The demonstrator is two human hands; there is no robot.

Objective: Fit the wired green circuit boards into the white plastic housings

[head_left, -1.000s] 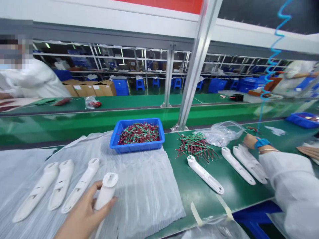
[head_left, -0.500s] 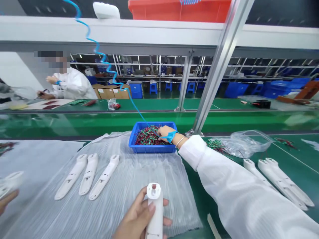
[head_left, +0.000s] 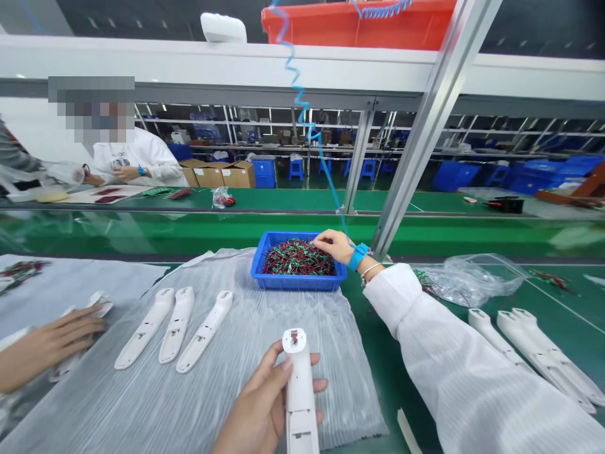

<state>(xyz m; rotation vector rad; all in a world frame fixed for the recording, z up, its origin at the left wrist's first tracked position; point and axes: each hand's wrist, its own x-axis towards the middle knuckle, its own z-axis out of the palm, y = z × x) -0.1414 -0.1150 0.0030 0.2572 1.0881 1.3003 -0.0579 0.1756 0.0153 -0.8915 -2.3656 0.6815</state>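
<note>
My left hand (head_left: 259, 413) is closed round a white plastic handle housing (head_left: 299, 389), held upright at the bottom centre with its open head end up. My right hand (head_left: 332, 243) reaches out to the blue tray (head_left: 295, 282) and its curled fingers rest on the heap of red and green wired parts (head_left: 293, 257). What the fingers pinch, if anything, is hidden. A blue wrist strap (head_left: 358, 256) on that wrist runs up into a coiled blue cord (head_left: 306, 123).
Three white housings (head_left: 177, 325) lie side by side on a ribbed plastic sheet (head_left: 142, 403). Another person's hand (head_left: 50, 345) touches a housing at the left edge. More housings (head_left: 536, 356) and a clear bag (head_left: 466, 280) lie on the right. A slanted metal post (head_left: 416, 139) rises behind the tray.
My right hand moved from the right side of the bench to the blue tray. My left hand brought its housing to the centre and upright. Another person's hand came in at the left.
</note>
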